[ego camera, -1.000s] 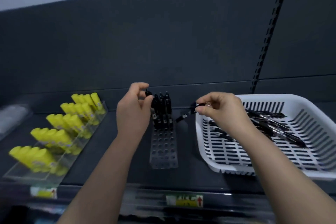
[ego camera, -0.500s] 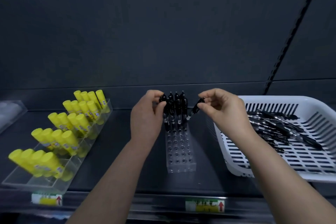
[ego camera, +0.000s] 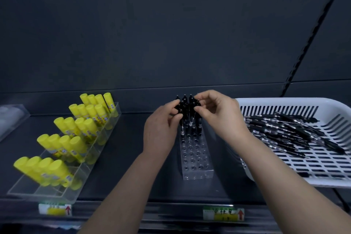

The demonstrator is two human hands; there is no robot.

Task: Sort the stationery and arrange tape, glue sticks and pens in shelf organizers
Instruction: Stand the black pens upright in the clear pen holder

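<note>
In the head view, at frame centre, our left hand (ego camera: pixel 161 129) curls its fingers round the tops of the upright pens (ego camera: pixel 187 109) standing in the far rows of the clear holder (ego camera: pixel 195 159). Our right hand (ego camera: pixel 218 116) pinches one of them too. Loose pens (ego camera: pixel 284 129) lie in the white basket (ego camera: pixel 334 105) at right, and glue sticks (ego camera: pixel 76 129) stand at left.
</note>
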